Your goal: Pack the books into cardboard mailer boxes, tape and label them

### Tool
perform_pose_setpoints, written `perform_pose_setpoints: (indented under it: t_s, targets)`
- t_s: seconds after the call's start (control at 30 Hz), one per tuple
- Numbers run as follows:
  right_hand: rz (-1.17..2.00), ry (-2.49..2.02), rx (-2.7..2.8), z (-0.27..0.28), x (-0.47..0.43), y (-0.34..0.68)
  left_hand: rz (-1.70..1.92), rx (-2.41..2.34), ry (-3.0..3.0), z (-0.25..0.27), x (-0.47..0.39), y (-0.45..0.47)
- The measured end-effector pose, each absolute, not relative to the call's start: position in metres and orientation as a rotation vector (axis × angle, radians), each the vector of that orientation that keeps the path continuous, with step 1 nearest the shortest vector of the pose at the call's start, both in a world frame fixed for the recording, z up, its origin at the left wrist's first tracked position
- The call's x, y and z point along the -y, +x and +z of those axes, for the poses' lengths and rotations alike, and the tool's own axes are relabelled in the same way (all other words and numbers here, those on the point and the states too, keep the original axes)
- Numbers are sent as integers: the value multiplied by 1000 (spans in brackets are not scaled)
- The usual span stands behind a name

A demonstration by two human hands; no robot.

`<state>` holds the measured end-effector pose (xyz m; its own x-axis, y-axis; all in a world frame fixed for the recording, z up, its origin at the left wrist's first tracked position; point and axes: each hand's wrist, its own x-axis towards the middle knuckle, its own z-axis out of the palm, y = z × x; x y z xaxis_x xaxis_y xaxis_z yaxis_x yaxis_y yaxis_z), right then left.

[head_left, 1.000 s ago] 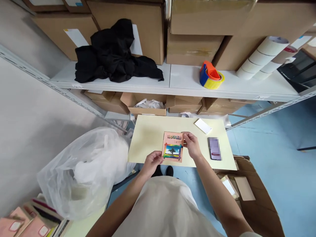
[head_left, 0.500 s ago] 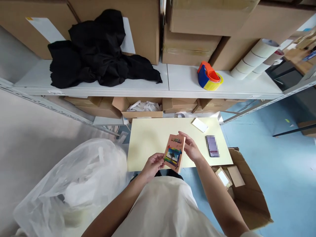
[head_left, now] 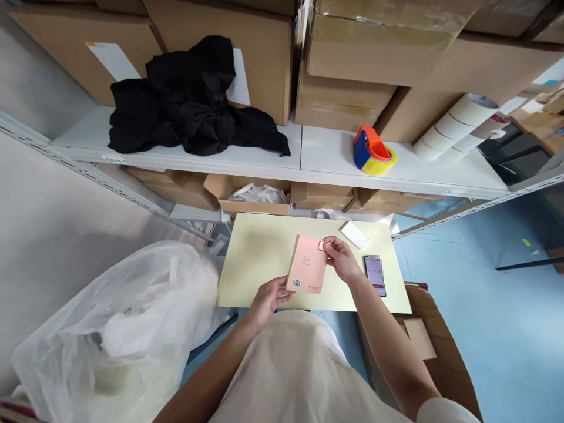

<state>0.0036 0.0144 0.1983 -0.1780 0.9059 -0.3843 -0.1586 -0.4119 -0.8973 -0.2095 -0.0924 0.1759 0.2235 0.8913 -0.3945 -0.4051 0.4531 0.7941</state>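
A thin pink book point(head_left: 307, 267) is held over the table, tilted, with its back cover facing up. The cover carries a few small lines of print and a barcode near the lower left corner. My left hand point(head_left: 268, 301) grips the book by that lower left corner, fingers partly hidden underneath. At the upper right corner lies a small white label with a red edge point(head_left: 322, 245). My right hand point(head_left: 342, 257) is closed there, its fingertips pinching the label against the corner; whether it is stuck down I cannot tell.
On the pale yellow table point(head_left: 251, 258) lie a white card-like block point(head_left: 355, 235) and a phone point(head_left: 375, 276). A plastic bag point(head_left: 132, 329) bulges at left; an open carton point(head_left: 445, 352) stands at right. The shelf point(head_left: 321, 153) holds black cloth point(head_left: 189, 106), a tape dispenser point(head_left: 373, 150) and rolls point(head_left: 453, 129).
The book has been turned over from its picture cover to its plain back. My right fingers have shifted onto its upper right corner, where the red-edged label now shows.
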Motion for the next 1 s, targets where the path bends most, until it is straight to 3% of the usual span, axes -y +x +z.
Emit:
perform_pose_setpoints:
  t_s: [0.23, 1.0]
  targets:
    - [1627, -1328, 1017, 199, -12, 4, 981, -1320, 836, 157, 97, -199]
    - [1657, -1261, 809, 196, -7, 39, 864, -1231, 1136, 158, 92, -184]
